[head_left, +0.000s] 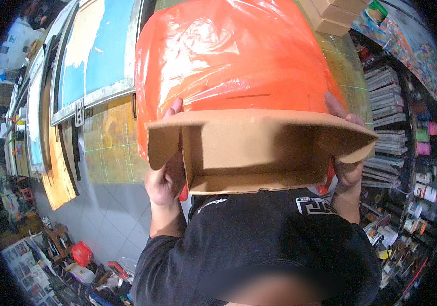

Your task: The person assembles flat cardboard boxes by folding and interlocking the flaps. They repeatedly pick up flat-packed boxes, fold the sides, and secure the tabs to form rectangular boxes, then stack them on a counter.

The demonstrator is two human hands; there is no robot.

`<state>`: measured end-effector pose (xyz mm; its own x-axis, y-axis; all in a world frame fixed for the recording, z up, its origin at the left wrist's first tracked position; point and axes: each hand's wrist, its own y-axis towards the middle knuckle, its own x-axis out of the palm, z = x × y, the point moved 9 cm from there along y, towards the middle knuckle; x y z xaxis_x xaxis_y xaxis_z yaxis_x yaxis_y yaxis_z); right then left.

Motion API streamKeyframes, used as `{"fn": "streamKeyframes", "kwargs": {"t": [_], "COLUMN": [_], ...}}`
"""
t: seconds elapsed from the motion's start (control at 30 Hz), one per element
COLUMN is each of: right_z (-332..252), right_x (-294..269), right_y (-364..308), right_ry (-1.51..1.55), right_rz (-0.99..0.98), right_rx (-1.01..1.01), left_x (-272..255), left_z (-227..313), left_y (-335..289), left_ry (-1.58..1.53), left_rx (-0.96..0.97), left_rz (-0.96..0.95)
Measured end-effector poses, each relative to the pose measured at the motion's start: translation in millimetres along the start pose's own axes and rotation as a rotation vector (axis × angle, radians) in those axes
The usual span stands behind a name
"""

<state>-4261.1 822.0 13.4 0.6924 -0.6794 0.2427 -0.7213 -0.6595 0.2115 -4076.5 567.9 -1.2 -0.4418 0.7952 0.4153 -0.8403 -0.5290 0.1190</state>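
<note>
A brown cardboard box [251, 145] with its inside facing up is held close in front of my chest. Its lid panel spreads wide at the far side, with a rounded flap at each end. My left hand [164, 179] grips the box's left side, partly behind the left flap, its fingertips showing above the far edge. On the other side my right hand [350, 171] holds the right end in the same way, with fingertips above the panel. The flaps hide much of both hands. Just beyond the box lies a large orange plastic-covered bundle [239, 66].
The bundle rests on a stained worktable [111, 148]. Framed screens with blue mesh [103, 56] lean at the left. Folded cardboard boxes [333, 15] sit at the far right. Crowded shelves [386, 102] line the right side, and clutter covers the floor at lower left.
</note>
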Motion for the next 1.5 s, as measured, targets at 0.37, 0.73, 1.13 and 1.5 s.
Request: {"fn": "streamKeyframes", "kwargs": {"t": [0.37, 0.73, 1.13, 1.5], "right_z": [27.3, 7.9, 11.2, 5.5], "right_x": [-73.3, 9.5, 2.5, -7.1], "right_y": [-41.7, -14.7, 63.1, 85.2], "right_ry": [-0.248, -0.14, -0.13, -0.421], "right_rz": [0.271, -0.148, 0.013, -0.14], "right_rx": [0.08, -0.041, -0.087, -0.08], "left_x": [6.4, -3.0, -0.1, -10.3], "left_z": [31.8, 11.6, 25.9, 25.3], "left_y": [7.3, -6.1, 69.1, 91.2], "left_ry": [0.211, 0.186, 0.349, 0.325], "left_rx": [0.074, 0.091, 0.145, 0.08], "left_rz": [0.08, -0.167, 0.113, -0.077]}}
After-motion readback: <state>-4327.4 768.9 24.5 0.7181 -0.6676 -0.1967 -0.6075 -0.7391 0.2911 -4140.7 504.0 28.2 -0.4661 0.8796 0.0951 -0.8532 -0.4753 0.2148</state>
